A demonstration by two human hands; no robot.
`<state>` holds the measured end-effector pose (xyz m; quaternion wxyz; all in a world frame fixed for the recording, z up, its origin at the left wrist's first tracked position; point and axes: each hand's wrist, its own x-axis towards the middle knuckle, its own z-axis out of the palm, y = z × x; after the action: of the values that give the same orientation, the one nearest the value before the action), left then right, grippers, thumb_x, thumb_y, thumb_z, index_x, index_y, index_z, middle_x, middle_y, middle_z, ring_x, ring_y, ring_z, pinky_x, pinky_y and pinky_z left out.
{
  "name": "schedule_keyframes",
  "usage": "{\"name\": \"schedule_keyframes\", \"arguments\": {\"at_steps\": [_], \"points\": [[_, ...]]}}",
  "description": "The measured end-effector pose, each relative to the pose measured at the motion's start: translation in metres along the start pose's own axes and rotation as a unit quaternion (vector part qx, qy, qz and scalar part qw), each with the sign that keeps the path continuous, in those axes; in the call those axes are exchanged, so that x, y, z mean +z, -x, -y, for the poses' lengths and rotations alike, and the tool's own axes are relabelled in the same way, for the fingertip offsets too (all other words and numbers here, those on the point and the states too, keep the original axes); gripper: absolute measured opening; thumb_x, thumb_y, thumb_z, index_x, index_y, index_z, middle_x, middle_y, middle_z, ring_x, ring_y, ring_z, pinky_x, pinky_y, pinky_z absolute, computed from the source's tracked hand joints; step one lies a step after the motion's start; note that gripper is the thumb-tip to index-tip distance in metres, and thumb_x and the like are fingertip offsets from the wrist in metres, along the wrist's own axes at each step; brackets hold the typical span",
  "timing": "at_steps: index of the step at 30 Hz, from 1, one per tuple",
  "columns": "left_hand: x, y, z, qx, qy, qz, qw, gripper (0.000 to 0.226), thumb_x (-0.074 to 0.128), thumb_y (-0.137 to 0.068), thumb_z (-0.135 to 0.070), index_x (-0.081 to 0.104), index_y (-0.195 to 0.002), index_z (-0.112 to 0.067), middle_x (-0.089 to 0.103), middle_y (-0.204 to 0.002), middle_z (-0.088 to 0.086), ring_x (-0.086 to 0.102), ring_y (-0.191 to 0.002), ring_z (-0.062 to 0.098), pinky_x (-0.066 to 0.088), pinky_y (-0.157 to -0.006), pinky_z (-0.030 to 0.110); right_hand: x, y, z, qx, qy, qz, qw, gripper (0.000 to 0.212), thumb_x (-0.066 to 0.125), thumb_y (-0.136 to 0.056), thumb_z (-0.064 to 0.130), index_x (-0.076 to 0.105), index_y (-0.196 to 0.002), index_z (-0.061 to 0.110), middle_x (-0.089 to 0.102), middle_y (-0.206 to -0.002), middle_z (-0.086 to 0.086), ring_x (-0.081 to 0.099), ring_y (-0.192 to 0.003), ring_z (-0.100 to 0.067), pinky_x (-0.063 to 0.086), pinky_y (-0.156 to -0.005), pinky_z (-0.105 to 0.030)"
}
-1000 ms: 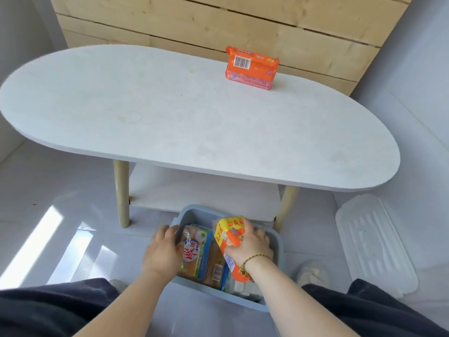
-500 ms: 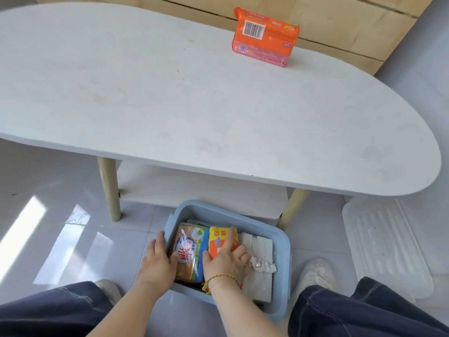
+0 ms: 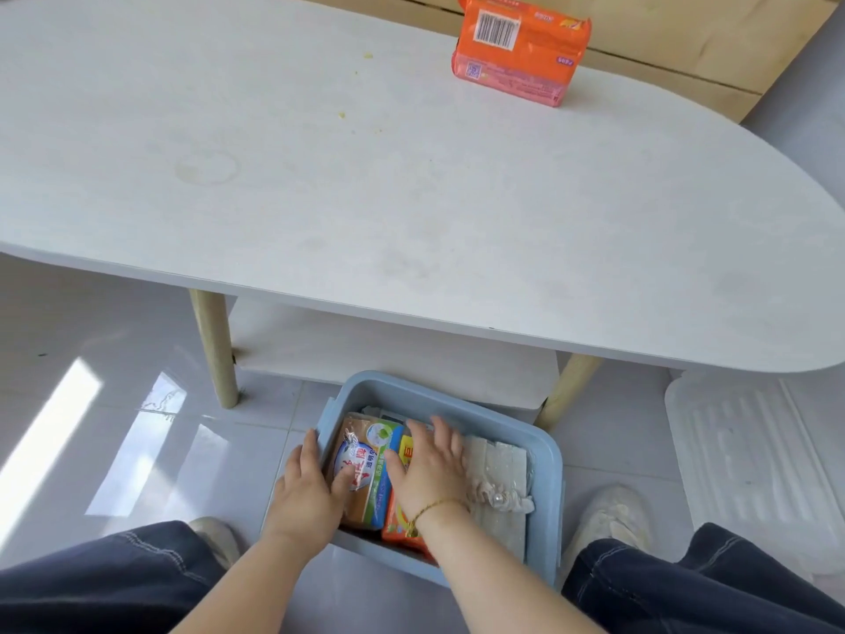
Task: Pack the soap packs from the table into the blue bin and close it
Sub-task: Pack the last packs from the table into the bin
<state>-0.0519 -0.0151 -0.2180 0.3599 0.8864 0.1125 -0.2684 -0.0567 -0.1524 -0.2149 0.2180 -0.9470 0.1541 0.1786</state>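
The blue bin (image 3: pixel 544 443) stands open on the floor in front of the table. Inside lie a brown and blue soap pack (image 3: pixel 361 443), an orange and yellow soap pack (image 3: pixel 397 519) and pale clear-wrapped packs (image 3: pixel 500 464). My left hand (image 3: pixel 307 489) grips the bin's left wall, thumb resting on the brown pack. My right hand (image 3: pixel 427 469) lies flat, fingers spread, on the orange and yellow pack. One orange soap pack (image 3: pixel 519 45) stands on the white table (image 3: pixel 411 176) at the far right.
The bin's clear lid (image 3: pixel 754 459) lies on the floor to the right. Wooden table legs (image 3: pixel 215 350) and a low white shelf (image 3: pixel 388 354) stand just behind the bin. My knees and white shoes (image 3: pixel 610 519) flank the bin.
My right hand has laid the orange and yellow pack down into the bin and now presses on it flat. The view has moved closer and lower.
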Motion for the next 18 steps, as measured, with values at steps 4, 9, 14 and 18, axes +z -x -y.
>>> {"name": "schedule_keyframes", "arguments": {"at_steps": [4, 9, 14, 18], "points": [[0.000, 0.002, 0.001, 0.010, -0.026, 0.014, 1.000, 0.096, 0.065, -0.079, -0.039, -0.001, -0.145, -0.015, 0.017, -0.151, 0.012, 0.025, -0.136, 0.031, 0.025, -0.111, 0.040, -0.009, -0.035, 0.000, -0.075, 0.061, 0.146, 0.985, 0.058, 0.036, -0.092, 0.043, 0.015, -0.144, 0.028, 0.020, -0.155, -0.001, 0.019, -0.141, -0.022, 0.012, -0.117, -0.040], [0.001, 0.001, 0.003, 0.016, -0.065, 0.019, 0.998, 0.106, 0.071, -0.073, -0.025, -0.005, -0.145, -0.014, 0.014, -0.151, 0.010, 0.027, -0.134, 0.030, 0.027, -0.110, 0.037, 0.007, -0.027, -0.007, -0.085, 0.074, 0.135, 0.984, 0.053, 0.028, -0.096, 0.039, 0.014, -0.145, 0.022, 0.027, -0.152, -0.007, 0.022, -0.140, -0.023, 0.009, -0.117, -0.036], [0.001, 0.001, 0.002, 0.023, -0.069, 0.012, 0.997, 0.107, 0.073, -0.073, -0.026, -0.005, -0.145, -0.016, 0.014, -0.151, 0.010, 0.027, -0.135, 0.029, 0.028, -0.111, 0.038, -0.005, -0.032, -0.004, -0.074, 0.091, 0.175, 0.978, 0.050, 0.029, -0.095, 0.039, 0.025, -0.141, 0.020, 0.036, -0.147, -0.009, 0.031, -0.135, -0.026, 0.020, -0.112, -0.037], [0.000, 0.001, 0.001, 0.026, -0.071, 0.007, 0.997, 0.106, 0.071, -0.074, -0.034, -0.005, -0.145, -0.016, 0.013, -0.152, 0.010, 0.026, -0.136, 0.029, 0.027, -0.111, 0.039, -0.015, -0.027, -0.006, -0.087, 0.097, 0.172, 0.976, 0.057, 0.029, -0.096, 0.040, 0.008, -0.146, 0.024, 0.010, -0.157, -0.003, 0.007, -0.144, -0.021, 0.002, -0.117, -0.038]]}}
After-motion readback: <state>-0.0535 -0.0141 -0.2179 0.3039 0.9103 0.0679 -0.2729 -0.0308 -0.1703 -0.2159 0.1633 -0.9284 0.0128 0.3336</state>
